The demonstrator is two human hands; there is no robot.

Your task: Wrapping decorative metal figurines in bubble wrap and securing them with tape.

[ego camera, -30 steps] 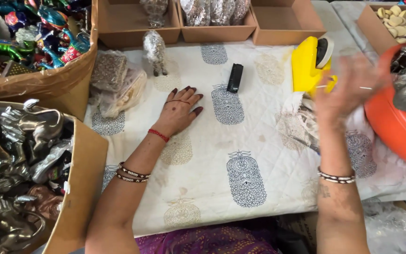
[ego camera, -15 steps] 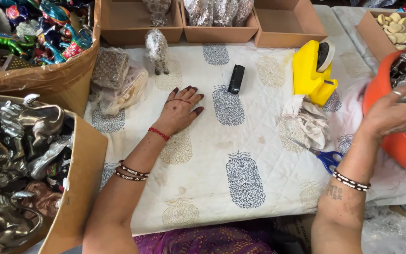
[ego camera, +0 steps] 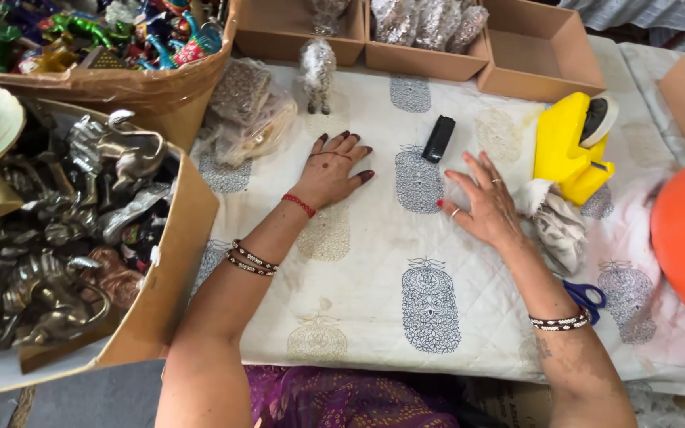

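**Both hands laid flat on the quilted cloth**

On the counter, a white quilted cloth [ego camera: 374,261] with block-printed motifs is spread. The left hand [ego camera: 333,169] is rested palm down, fingers [ego camera: 345,139] splayed and holding nothing. The right hand [ego camera: 481,202] is likewise pressed flat, fingers [ego camera: 485,166] spread, empty. Between and just beyond the hands a small black ribbed rectangular object [ego camera: 438,139] is seen, touched by neither. Beside the right hand lie a crumpled rag [ego camera: 558,226] and a yellow plastic tape dispenser [ego camera: 568,150]. Blue-handled scissors [ego camera: 588,295] are partly hidden by the forearm.

Left hand [ego camera: 333,169] and right hand [ego camera: 481,203] flat on printed cloth [ego camera: 374,261]
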